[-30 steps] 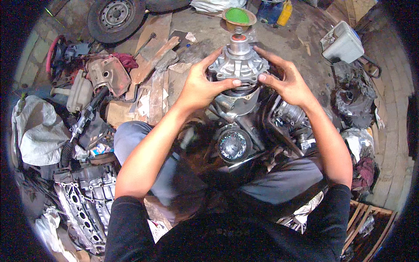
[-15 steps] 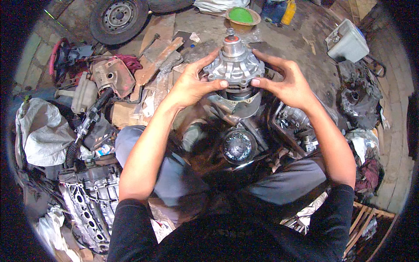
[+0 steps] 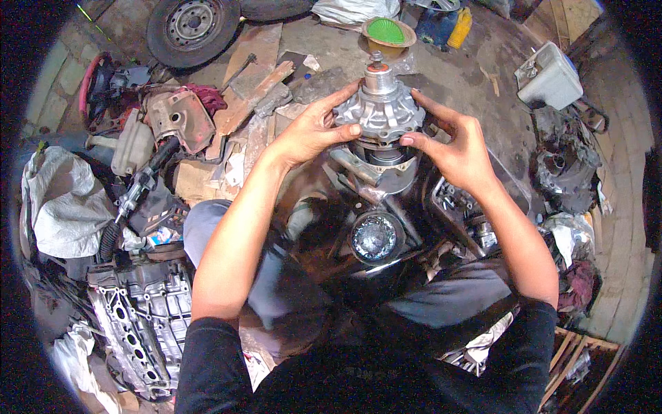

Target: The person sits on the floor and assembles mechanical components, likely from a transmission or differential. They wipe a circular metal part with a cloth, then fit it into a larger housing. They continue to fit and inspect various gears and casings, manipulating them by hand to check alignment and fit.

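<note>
- Bare grey cast metal: a finned hub (image 3: 383, 110) with a short shaft on top, sitting on the upper end of a dark engine assembly (image 3: 376, 207) between the seated person's knees.
- Left hand (image 3: 312, 131): fingers curled round the hub's left flank, thumb pressed to its lower rim.
- Right hand (image 3: 456, 148): fingers spread over the hub's right flank, thumb tip on the lower rim opposite the left thumb.
- Below the hub, on the same assembly: a round shiny opening (image 3: 374, 237).
- Just beyond the hub: a bowl with a green inside (image 3: 388, 32) on the concrete floor.
- Far left beyond the hub: a wheel with tyre (image 3: 193, 27).
- Right of the hub: a pale plastic tank (image 3: 548, 76).
- Left and nearer than the hub: a grey cylinder head (image 3: 141, 317) lying flat.
</note>
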Motion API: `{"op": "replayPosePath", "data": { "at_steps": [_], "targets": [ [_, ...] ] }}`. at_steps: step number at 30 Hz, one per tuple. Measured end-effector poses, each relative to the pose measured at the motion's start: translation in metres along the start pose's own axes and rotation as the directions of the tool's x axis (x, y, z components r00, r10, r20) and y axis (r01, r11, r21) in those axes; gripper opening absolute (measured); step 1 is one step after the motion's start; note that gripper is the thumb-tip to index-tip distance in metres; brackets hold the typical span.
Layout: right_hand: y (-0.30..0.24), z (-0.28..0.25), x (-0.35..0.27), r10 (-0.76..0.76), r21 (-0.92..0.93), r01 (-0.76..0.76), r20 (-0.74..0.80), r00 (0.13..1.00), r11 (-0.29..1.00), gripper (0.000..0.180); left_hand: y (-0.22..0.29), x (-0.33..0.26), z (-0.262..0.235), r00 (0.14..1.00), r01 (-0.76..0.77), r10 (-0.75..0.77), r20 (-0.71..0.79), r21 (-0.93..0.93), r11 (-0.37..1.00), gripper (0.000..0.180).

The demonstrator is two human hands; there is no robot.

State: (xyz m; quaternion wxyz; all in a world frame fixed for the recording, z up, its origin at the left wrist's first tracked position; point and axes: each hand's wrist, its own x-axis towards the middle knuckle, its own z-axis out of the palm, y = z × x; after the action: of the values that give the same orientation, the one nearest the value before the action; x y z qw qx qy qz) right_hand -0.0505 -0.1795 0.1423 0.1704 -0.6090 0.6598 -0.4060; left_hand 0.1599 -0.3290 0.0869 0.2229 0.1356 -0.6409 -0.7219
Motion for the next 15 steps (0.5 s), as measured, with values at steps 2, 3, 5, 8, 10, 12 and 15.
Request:
{"op": "replayPosePath", "data": {
  "at_steps": [2, 3, 5, 8, 10, 12, 15],
  "targets": [
    [-0.004, -0.001, -0.001, 0.000, -0.033, 0.000, 0.002, 1.000, 0.999, 0.072, 0.002, 0.000, -0.001, 1.000, -0.009, 0.009, 0.027, -0.027, 1.000, 0.094],
    [-0.005, -0.001, -0.002, 0.009, -0.061, -0.009, 0.008, 1.000, 0.998, 0.072, 0.003, 0.000, -0.001, 0.999, -0.013, 0.014, 0.040, -0.041, 0.999, 0.095],
    [-0.008, 0.000, -0.005, -0.004, -0.087, 0.003, -0.009, 1.000, 0.996, 0.072, 0.002, 0.002, -0.003, 0.999, -0.005, 0.008, 0.046, -0.057, 0.998, 0.098],
    [-0.011, 0.004, -0.008, -0.032, -0.079, 0.027, -0.058, 0.998, 0.996, 0.071, 0.000, 0.006, -0.008, 0.997, -0.023, 0.024, 0.069, -0.013, 1.000, 0.102],
    [-0.013, 0.004, -0.010, 0.001, -0.072, -0.005, -0.063, 0.998, 0.997, 0.071, -0.003, 0.009, -0.012, 0.995, -0.032, 0.030, 0.095, 0.014, 0.999, 0.105],
    [-0.017, 0.002, -0.016, -0.009, -0.096, 0.002, -0.074, 0.997, 0.995, 0.066, -0.004, 0.013, -0.016, 0.991, -0.031, 0.028, 0.132, 0.023, 0.999, 0.107],
    [-0.023, 0.002, -0.022, 0.040, -0.097, -0.051, -0.110, 0.993, 0.994, 0.058, -0.004, 0.017, -0.019, 0.986, -0.078, 0.062, 0.157, 0.104, 0.991, 0.099]
  ]
}}
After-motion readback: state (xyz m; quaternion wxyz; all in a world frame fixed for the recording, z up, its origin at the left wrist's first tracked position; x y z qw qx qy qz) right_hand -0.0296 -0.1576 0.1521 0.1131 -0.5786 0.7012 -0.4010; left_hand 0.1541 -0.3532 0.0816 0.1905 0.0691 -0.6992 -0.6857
